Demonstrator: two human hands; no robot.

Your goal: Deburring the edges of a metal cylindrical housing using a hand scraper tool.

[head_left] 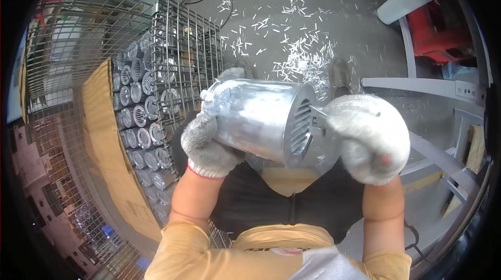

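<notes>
A shiny metal cylinder (255, 115) lies on its side above my lap, its slotted end face (301, 126) turned to the right. My left hand (209, 136), in a whitish knit glove, is closed around its other end. At the slotted face is my right hand (368, 136), gloved too and curled into a fist around a thin metal tool (319, 111). The tool's slim shaft points left and reaches the rim of the slots; its handle is hidden in the glove. A small dark piece by the slots is too unclear to name.
On the left, a wire cage (190, 45) holds several stacked slotted cylinders (138, 115) beside a cardboard sheet (107, 144). Thin bright metal strips (305, 61) litter the floor around my shoes. A grey metal frame (417, 86), a white roll (406, 1) and red crates (438, 34) stand right.
</notes>
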